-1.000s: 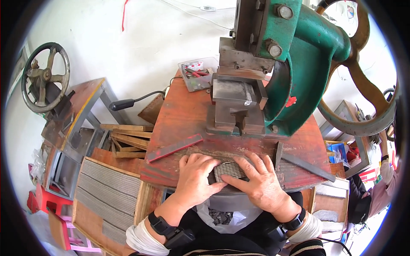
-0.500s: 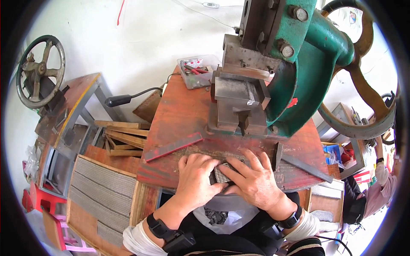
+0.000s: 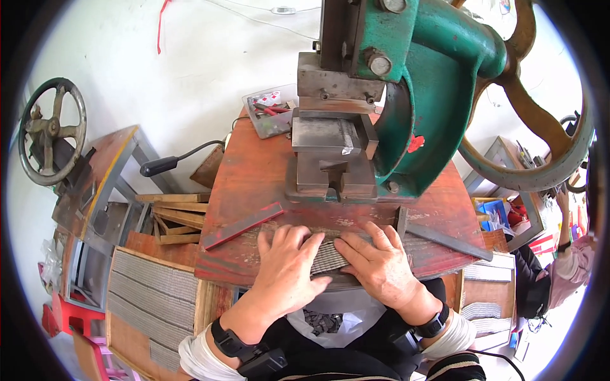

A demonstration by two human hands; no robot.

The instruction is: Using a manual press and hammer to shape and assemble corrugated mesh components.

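At the front edge of the wooden table lies a grey stack of thin ridged metal strips [image 3: 329,258], its upper face showing between my hands. My left hand [image 3: 286,270] closes round the left end, with the index finger along the edge and the thumb low at the front. On the right end press the bent fingers of my right hand [image 3: 381,263], its thumb at the front side. Both ends of the stack are partly hidden by the fingers. Beyond my hands stands a green hand press [image 3: 438,120] with a steel die block [image 3: 324,133] under its ram.
A red-edged flat bar [image 3: 243,227] lies left of my hands, a dark steel bar [image 3: 448,242] to the right. A wooden tray [image 3: 121,327] of grey strips stands left, another tray [image 3: 489,292] right. Below, a white bag [image 3: 346,324] holds dark metal pieces. A plastic tool box [image 3: 273,124] sits behind.
My hands have drawn slightly apart, and the ridged stack shows longer and at a different tilt between them. The whole view has shifted, so the press appears further left.
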